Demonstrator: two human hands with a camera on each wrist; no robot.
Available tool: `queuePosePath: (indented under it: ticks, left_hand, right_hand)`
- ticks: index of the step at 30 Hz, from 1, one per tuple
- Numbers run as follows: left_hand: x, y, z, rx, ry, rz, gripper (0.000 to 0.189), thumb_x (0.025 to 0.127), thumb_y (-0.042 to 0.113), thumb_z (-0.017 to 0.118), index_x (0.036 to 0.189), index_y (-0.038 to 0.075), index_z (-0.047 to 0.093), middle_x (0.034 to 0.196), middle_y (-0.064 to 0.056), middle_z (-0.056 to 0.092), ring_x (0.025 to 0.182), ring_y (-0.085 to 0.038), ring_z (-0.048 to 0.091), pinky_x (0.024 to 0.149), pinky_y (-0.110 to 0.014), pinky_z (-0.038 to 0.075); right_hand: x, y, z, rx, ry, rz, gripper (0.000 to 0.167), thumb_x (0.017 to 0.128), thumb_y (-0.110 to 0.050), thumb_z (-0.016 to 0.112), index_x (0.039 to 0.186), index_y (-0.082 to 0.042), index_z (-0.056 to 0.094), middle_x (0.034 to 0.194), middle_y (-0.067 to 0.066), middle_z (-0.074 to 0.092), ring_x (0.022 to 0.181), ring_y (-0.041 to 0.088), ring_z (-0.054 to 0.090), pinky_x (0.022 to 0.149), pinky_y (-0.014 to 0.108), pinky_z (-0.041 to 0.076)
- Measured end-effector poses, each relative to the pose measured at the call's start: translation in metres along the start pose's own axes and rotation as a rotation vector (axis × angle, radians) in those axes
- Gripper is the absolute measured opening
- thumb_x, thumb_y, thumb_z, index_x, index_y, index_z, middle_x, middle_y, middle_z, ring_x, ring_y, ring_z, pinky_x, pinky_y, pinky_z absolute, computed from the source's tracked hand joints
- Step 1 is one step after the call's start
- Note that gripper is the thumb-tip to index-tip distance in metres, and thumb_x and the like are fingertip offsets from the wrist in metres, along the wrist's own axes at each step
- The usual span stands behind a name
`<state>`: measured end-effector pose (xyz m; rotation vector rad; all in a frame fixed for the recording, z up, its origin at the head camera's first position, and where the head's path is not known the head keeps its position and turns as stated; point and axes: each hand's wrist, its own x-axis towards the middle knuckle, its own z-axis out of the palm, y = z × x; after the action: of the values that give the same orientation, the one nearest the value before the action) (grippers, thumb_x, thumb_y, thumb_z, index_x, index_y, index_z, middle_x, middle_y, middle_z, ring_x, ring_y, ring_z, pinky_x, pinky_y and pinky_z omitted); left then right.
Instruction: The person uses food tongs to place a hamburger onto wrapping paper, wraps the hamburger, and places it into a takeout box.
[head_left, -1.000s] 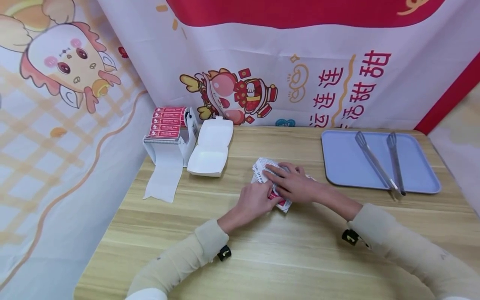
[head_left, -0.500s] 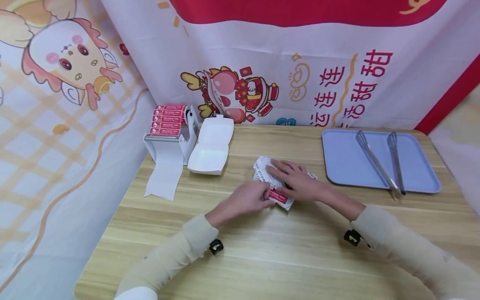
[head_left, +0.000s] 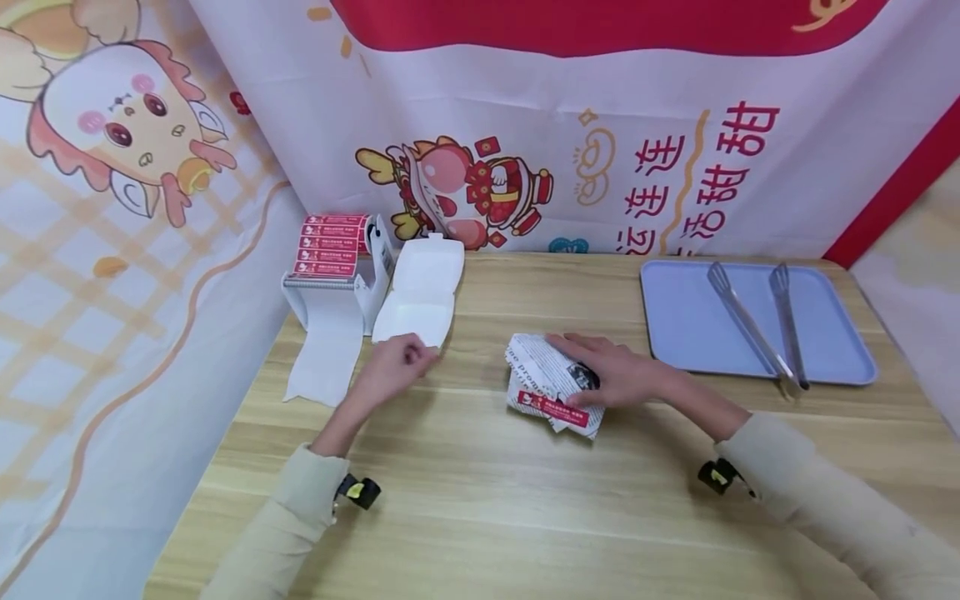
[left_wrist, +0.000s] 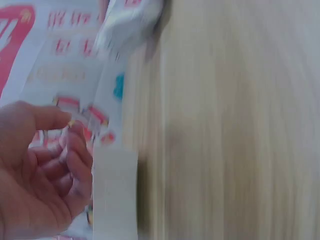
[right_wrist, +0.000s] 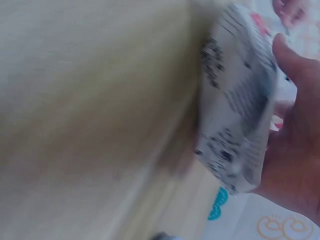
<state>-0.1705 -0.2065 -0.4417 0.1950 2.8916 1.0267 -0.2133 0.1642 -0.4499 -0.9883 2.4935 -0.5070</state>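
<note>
A package wrapped in newsprint-patterned paper [head_left: 542,375], with a red label [head_left: 553,408] across its near side, is at mid-table. My right hand [head_left: 618,371] grips its right side, the fingers over the far part and the thumb near the label. In the right wrist view the wrapped package [right_wrist: 235,110] hides some of the fingers. My left hand [head_left: 393,367] hovers by the near edge of an open white clamshell box [head_left: 426,271]. Its fingers are loosely curled around nothing; the left wrist view shows the left hand [left_wrist: 45,170] beside the box's wall [left_wrist: 115,195].
A label dispenser [head_left: 330,258] with a roll of red labels stands left of the box, its backing strip [head_left: 326,358] hanging onto the table. At the back right a blue tray [head_left: 682,325] carries metal tongs [head_left: 750,325]. A printed cloth backdrop [head_left: 525,108] rises behind the table.
My left hand has let go of the package and moved left to the clamshell box. The package has shifted slightly nearer and turned, its red label now uncovered, with my right hand still on it.
</note>
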Motion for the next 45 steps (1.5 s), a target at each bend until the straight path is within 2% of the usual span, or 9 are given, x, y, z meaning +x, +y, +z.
queuePosePath:
  ticks: [5, 10, 14, 17, 22, 27, 32, 38, 45]
  left_hand:
    - [-0.006, -0.020, -0.015, 0.094, 0.164, -0.192, 0.031, 0.096, 0.031, 0.062, 0.098, 0.001, 0.059, 0.082, -0.014, 0.069, 0.068, -0.025, 0.062, 0.061, -0.033, 0.047]
    - [0.001, -0.023, -0.014, 0.269, 0.263, -0.218, 0.050, 0.097, 0.035, 0.060, 0.115, -0.010, 0.046, 0.098, -0.029, 0.060, 0.073, -0.044, 0.065, 0.058, -0.049, 0.053]
    - [0.010, -0.026, -0.015, 0.362, 0.227, -0.281, 0.063, 0.098, 0.038, 0.056, 0.123, -0.018, 0.041, 0.109, -0.032, 0.046, 0.073, -0.045, 0.062, 0.055, -0.050, 0.054]
    - [0.014, -0.035, -0.017, 0.373, 0.178, -0.323, 0.067, 0.100, 0.040, 0.052, 0.124, -0.021, 0.041, 0.108, -0.035, 0.051, 0.080, -0.048, 0.064, 0.062, -0.052, 0.056]
    - [0.023, -0.049, -0.020, 0.291, 0.174, -0.336, 0.066, 0.102, 0.040, 0.046, 0.123, -0.022, 0.045, 0.101, -0.038, 0.062, 0.089, -0.051, 0.066, 0.069, -0.055, 0.057]
    - [0.028, -0.059, -0.020, 0.104, 0.185, -0.377, 0.061, 0.099, 0.032, 0.051, 0.127, -0.021, 0.041, 0.103, -0.037, 0.064, 0.093, -0.050, 0.066, 0.076, -0.054, 0.056]
    - [0.021, -0.065, -0.015, 0.008, 0.190, -0.418, 0.052, 0.092, 0.022, 0.055, 0.125, -0.014, 0.038, 0.087, -0.025, 0.069, 0.078, -0.039, 0.067, 0.065, -0.041, 0.053]
    - [0.012, -0.060, -0.009, -0.023, 0.113, -0.346, 0.039, 0.089, 0.016, 0.053, 0.121, -0.006, 0.051, 0.107, -0.022, 0.070, 0.083, -0.029, 0.068, 0.069, -0.031, 0.050]
    - [0.007, -0.037, 0.011, -0.038, 0.038, -0.240, 0.049, 0.092, 0.015, 0.053, 0.138, -0.003, 0.047, 0.126, -0.025, 0.065, 0.097, -0.032, 0.068, 0.091, -0.046, 0.054]
  right_hand:
    - [0.006, 0.002, -0.025, 0.055, -0.076, 0.010, 0.086, 0.096, -0.048, 0.060, 0.159, -0.007, 0.017, 0.151, 0.029, 0.043, 0.138, 0.044, 0.045, 0.113, 0.058, 0.037]
    - [0.018, 0.006, -0.031, 0.063, -0.178, 0.104, 0.091, 0.092, -0.053, 0.064, 0.157, -0.004, 0.025, 0.148, 0.027, 0.047, 0.138, 0.044, 0.044, 0.115, 0.058, 0.034]
    - [0.022, 0.008, -0.025, 0.126, -0.241, 0.161, 0.081, 0.085, -0.057, 0.071, 0.143, -0.005, 0.049, 0.132, 0.013, 0.061, 0.125, 0.030, 0.056, 0.112, 0.052, 0.039]
    - [0.020, 0.009, -0.021, 0.157, -0.287, 0.174, 0.072, 0.082, -0.059, 0.073, 0.130, -0.008, 0.058, 0.115, 0.003, 0.066, 0.109, 0.019, 0.060, 0.104, 0.045, 0.045]
    - [0.007, 0.008, -0.017, 0.186, -0.288, 0.172, 0.077, 0.078, -0.055, 0.078, 0.133, -0.007, 0.055, 0.114, 0.002, 0.064, 0.104, 0.017, 0.059, 0.098, 0.042, 0.047]
    - [-0.006, 0.009, -0.008, 0.291, -0.291, 0.172, 0.076, 0.076, -0.051, 0.081, 0.133, -0.009, 0.051, 0.110, 0.000, 0.064, 0.099, 0.015, 0.059, 0.089, 0.034, 0.047]
    - [-0.013, 0.017, 0.002, 0.482, -0.322, 0.155, 0.067, 0.081, -0.041, 0.081, 0.133, -0.010, 0.052, 0.108, 0.000, 0.068, 0.098, 0.016, 0.062, 0.089, 0.030, 0.047]
    - [-0.014, 0.026, 0.002, 0.552, -0.323, 0.138, 0.057, 0.084, -0.035, 0.079, 0.129, -0.007, 0.059, 0.102, 0.002, 0.072, 0.092, 0.018, 0.067, 0.086, 0.029, 0.050]
    - [-0.015, 0.029, -0.007, 0.520, -0.291, 0.129, 0.068, 0.083, -0.035, 0.079, 0.137, -0.004, 0.053, 0.104, 0.001, 0.071, 0.093, 0.018, 0.067, 0.088, 0.033, 0.050]
